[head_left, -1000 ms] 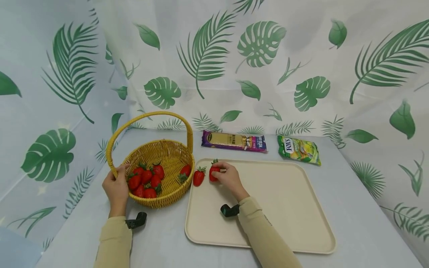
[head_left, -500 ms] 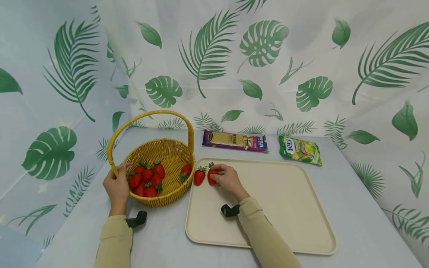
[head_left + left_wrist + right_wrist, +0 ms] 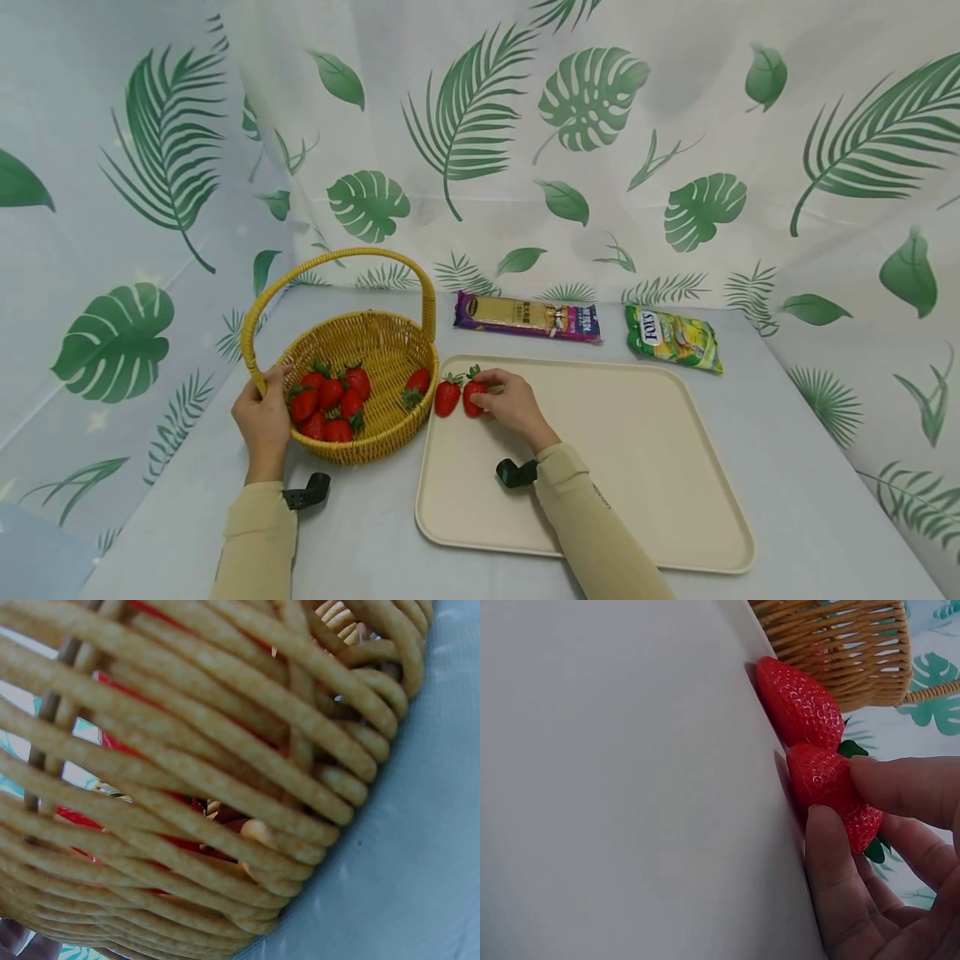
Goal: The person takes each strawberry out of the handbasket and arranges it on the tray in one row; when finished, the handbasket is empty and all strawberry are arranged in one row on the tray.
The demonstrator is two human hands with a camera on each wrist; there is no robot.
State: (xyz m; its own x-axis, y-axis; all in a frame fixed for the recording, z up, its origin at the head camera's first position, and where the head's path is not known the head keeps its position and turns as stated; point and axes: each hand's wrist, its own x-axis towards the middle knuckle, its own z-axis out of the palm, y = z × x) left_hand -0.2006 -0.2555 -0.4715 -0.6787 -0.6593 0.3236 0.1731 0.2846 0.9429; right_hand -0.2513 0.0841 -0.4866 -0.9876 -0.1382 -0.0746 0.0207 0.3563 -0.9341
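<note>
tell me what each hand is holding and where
Right hand: a strawberry, by its sides. Left hand: the basket, by its rim beside the handle.

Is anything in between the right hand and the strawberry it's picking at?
No, nothing visible is. The right hand already has its fingers right on the strawberry. A second strawberry lies on the tray, but on the far side, toward the basket, so it isn't between them.

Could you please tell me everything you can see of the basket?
The yellow wicker basket is woven with gaps between its strands; a tall arched handle spans its round opening. It sits left of the tray, opening upward. Red strawberries cluster inside at its left, with a lone strawberry at the right. The left hand holds it near the handle's left foot.
</note>
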